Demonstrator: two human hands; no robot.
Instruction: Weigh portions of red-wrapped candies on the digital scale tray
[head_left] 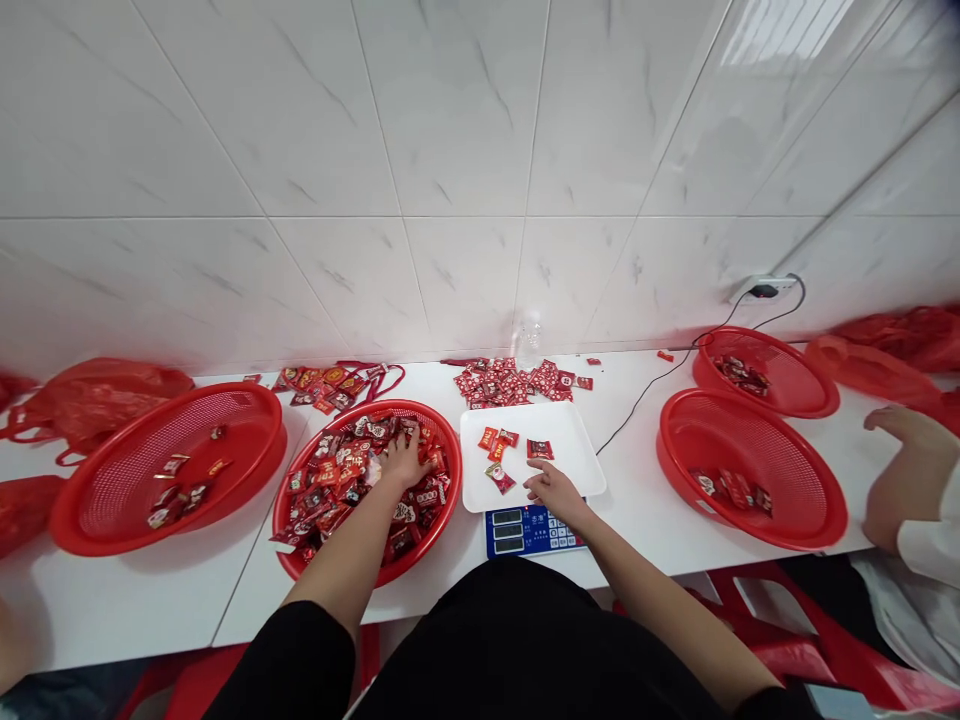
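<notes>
Where the counter (150, 600) runs nearest the wearer stands a blue scale (525, 530) bearing a white tray (581, 470); every place below is reckoned from that scale.

- The right hand (551, 488) rests at the tray's near edge, grip open, fingers flat and holding nothing, just beside one wrapped candy (500, 478).
- Three further candies (508, 437) lie farther back on the tray.
- The left hand (403, 460) is to the left, sunk in the candy heap (337, 485) of a red basket (454, 495). Whether its grip has closed on any sweet, I cannot tell.
- A second basket (225, 440) sits far left and is sparsely filled.
- A third basket (757, 435) and a fourth basket (787, 385) sit to the right.
- Another person's hand (900, 425) is at the far right.
- A loose candy pile (517, 382) and a clear bottle (527, 335) stand behind the scale.
</notes>
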